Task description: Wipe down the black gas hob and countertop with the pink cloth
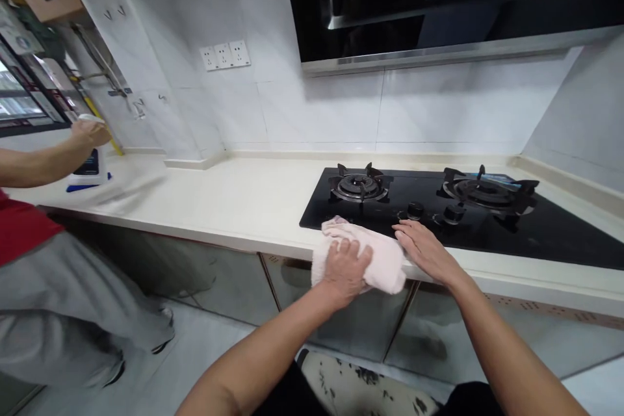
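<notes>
A pale pink cloth [380,253] lies over the front edge of the cream counter [234,208], at the near left corner of the black gas hob [487,221]. My left hand [346,268] rests on the cloth with its fingers curled over it. Beside it, my right hand [425,248] lies flat with fingers stretched out on the cloth's right end and the hob's front edge. Two round knobs [433,213] sit just beyond my right hand.
The hob has a left burner [359,186] and a right burner [482,190], under a black range hood [439,6]. At far left another person in a red top holds a white bottle [90,162] on the counter. Wall sockets [225,54] sit on the tiles.
</notes>
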Demonstrator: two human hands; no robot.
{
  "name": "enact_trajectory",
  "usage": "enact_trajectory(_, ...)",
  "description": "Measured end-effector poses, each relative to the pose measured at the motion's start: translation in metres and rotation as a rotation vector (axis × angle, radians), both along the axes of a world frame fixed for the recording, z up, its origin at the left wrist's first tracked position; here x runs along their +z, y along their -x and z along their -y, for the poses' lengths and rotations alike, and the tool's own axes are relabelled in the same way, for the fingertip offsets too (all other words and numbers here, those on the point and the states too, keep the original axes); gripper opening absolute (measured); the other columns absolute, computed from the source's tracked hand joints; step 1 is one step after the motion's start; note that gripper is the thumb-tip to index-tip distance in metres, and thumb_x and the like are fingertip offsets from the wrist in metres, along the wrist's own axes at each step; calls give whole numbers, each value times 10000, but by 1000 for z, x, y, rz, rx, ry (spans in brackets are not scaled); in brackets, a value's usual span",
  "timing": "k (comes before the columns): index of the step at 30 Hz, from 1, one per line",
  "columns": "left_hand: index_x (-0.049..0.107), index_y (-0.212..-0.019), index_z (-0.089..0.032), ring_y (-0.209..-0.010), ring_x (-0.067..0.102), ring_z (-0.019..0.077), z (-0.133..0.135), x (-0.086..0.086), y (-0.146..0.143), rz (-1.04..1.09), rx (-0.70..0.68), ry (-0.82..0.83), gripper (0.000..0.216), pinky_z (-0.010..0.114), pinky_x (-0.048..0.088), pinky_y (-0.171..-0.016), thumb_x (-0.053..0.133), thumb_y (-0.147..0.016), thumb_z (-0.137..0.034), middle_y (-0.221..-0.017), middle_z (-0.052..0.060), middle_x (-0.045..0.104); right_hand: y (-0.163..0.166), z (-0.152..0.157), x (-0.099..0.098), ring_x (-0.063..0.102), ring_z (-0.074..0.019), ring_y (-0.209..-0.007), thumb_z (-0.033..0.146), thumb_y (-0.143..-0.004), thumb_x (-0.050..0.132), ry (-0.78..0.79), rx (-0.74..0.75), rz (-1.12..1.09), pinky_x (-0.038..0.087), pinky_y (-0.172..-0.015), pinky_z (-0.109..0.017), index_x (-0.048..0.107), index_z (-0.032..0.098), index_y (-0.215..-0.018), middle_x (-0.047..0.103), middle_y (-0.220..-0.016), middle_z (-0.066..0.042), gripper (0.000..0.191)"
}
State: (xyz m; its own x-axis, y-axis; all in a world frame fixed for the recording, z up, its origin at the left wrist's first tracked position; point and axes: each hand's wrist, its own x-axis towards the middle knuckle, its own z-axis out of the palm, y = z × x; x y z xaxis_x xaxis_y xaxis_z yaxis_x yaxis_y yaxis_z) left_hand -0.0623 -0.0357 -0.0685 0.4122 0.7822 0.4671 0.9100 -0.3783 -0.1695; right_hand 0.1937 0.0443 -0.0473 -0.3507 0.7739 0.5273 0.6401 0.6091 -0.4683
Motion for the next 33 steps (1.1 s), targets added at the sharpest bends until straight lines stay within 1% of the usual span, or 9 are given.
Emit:
enact_trajectory(5, 677, -1211, -223, -1123, 584, 340, -11, 36, -19, 60, -172, 110, 336, 486, 475, -929, 612, -961, -438, -1164, 156, 664, 10, 34, 21, 589, -284, -1309, 597, -1059, 407, -79, -23, -316, 442, -1190, -499, 677, 263, -1235, 630, -1337, -134, 464)
enact_trajectory(8, 674, -1156, -244, -1069, 639, 281, -20, 59, -10, 314, -234, 267, 231, 414, 503, -918, 558, -964, -302, -1135, 110, 708, 34, 60, 25, 526, -298, -1392, 546, -1024, 538, -55, 119, -218, 423, -1211, -514, 587, 290, -1408, 565, -1445, -130, 464)
enact_trajectory(11, 647, -1193, -269, -1026, 687, 254, -30, 86, -1, 526, -237, 469, 345, 358, 522, -865, 630, -849, -238, -1129, 50, 745, 55, 67, 29, 493, -319, -1424, 464, -973, 630, -72, 210, -83, 448, -1184, -535, 490, 330, -1527, 488, -1528, -124, 587)
enact_trajectory(13, 643, -1213, -266, -1022, 703, 268, -38, 106, 4, 585, -228, 538, 431, 356, 529, -856, 701, -786, -275, -1125, 45, 755, 63, 60, 42, 537, -309, -1371, 424, -986, 599, -89, 228, -73, 489, -1131, -499, 519, 326, -1495, 511, -1477, -124, 524)
enact_trajectory(19, 558, -1451, -202, -1221, 651, 310, -69, 154, 27, 686, -238, 370, 758, 425, 509, -1052, 799, -745, -333, -1377, 149, 662, 74, 19, 109, 626, -257, -1116, 416, -989, 604, -30, 226, -15, 517, -1000, -395, 610, 292, -1366, 623, -1239, -83, 397)
enact_trajectory(23, 559, -1470, -244, -1405, 521, 363, -72, 141, 67, 607, -35, 220, 729, 549, 412, -1160, 799, -817, -461, -1481, 149, 597, 73, -8, 113, 617, -272, -1126, 277, -967, 556, 115, -17, 117, 487, -1026, -421, 666, 219, -1272, 652, -1196, -115, 329)
enact_trajectory(27, 626, -1390, -267, -1374, 547, 361, -56, 101, 122, 480, 159, 209, 557, 578, 393, -1147, 720, -896, -506, -1423, 132, 641, 63, -14, 84, 535, -385, -1270, 330, -976, 545, -35, -392, 218, 448, -1058, -570, 573, 180, -1449, 543, -1421, -223, 497)
enact_trajectory(29, 671, -1329, -262, -1364, 559, 354, -48, 82, 144, 455, 226, 203, 478, 563, 388, -1151, 689, -917, -504, -1413, 129, 652, 66, -9, 71, 548, -402, -1255, 464, -1040, 451, -32, -391, 256, 449, -1035, -615, 553, 239, -1486, 550, -1428, -205, 510)
enact_trajectory(33, 700, -1291, -262, -1354, 574, 334, -39, 65, 157, 508, 297, 199, 446, 530, 385, -1163, 575, -978, -554, -1383, 113, 688, 102, 2, 60, 486, -480, -1367, 704, -1035, 332, 243, -373, 325, 368, -1078, -722, 514, 244, -1538, 507, -1525, -226, 706)
